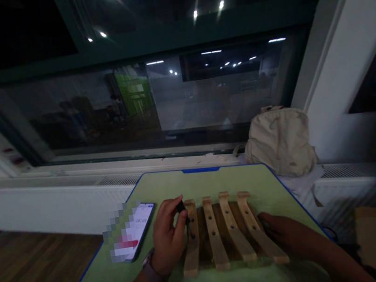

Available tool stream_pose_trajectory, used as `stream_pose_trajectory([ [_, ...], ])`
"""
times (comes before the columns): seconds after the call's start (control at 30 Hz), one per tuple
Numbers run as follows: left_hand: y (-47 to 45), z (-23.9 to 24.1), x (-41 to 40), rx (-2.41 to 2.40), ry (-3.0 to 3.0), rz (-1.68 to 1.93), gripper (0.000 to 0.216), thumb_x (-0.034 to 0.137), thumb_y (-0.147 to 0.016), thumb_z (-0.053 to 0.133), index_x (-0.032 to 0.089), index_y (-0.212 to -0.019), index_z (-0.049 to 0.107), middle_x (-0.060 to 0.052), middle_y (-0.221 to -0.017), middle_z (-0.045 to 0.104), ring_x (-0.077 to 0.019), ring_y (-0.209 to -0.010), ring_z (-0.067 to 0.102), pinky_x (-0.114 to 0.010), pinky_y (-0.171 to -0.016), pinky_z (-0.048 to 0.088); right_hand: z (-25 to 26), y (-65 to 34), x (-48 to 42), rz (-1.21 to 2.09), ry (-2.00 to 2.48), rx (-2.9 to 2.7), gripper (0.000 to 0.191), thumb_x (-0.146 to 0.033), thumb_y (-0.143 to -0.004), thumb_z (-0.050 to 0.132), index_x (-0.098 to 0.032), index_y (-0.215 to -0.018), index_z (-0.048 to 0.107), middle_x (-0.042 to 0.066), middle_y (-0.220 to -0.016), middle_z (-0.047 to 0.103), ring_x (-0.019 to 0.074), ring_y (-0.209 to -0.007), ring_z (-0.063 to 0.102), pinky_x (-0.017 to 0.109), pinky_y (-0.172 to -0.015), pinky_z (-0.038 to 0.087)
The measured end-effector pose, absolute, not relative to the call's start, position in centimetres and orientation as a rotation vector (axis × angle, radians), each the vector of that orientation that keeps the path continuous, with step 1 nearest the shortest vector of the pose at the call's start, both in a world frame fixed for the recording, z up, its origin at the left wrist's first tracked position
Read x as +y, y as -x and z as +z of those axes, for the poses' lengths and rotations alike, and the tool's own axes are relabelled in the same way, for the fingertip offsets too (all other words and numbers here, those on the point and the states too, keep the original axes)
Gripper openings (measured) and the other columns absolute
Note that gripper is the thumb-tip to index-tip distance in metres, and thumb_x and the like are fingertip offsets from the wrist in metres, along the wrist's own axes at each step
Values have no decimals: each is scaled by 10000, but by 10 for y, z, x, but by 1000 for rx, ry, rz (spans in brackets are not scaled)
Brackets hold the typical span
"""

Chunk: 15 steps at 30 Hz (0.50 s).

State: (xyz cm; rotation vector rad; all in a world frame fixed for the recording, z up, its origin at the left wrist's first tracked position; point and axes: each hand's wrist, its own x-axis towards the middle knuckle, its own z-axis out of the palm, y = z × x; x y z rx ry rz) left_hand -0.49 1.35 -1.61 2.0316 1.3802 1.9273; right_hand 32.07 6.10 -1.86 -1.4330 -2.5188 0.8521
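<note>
On the green tabletop (254, 279) lies a wooden rack (223, 237), a darker board with several curved pale wooden hooks, each with dark screw holes. My left hand (169, 231) is closed in a pinch on a small black-handled screwdriver (181, 206). Its thin shaft points down along the leftmost hook (192, 256), near the lower hole; whether the tip sits in the hole is too dark to tell. At the board's right edge, my right hand (283, 233) grips the side, with most fingers hidden behind and under the rack.
A phone (143, 220) with a lit screen lies left of my left hand. A beige backpack (280, 143) rests on the sill beyond the table's right corner. A window (175, 105) and white radiators (59, 202) stand behind. Cardboard (373, 231) is at right.
</note>
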Motion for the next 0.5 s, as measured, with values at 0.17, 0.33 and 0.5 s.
stream_pose_trajectory([
  [0.17,3,-19,12,1323,-1964,1886,330,181,-992,444,227,-1310,520,-70,-1007,667,-163,-909,658,-289,-747,560,-18,-321,61,842,1443,-2520,355,-365,-961,367,-180,-1146,606,165,-1179,719,294,-1063,682,393,-915,504],
  [0.33,4,-8,12,1359,-2198,1958,289,207,-925,572,235,-1211,607,-73,-1041,615,-190,-974,618,-331,-816,547,-20,-322,61,834,1441,-2504,363,-375,-955,377,-187,-1167,605,162,-1203,714,301,-1088,676,404,-928,501],
  [0.5,3,-12,12,1442,-2121,1882,354,185,-948,539,245,-1294,578,-51,-963,617,-160,-857,627,-291,-728,542,-16,-319,59,866,1429,-2451,364,-404,-938,409,-224,-1147,647,132,-1150,743,295,-1035,694,394,-907,514],
])
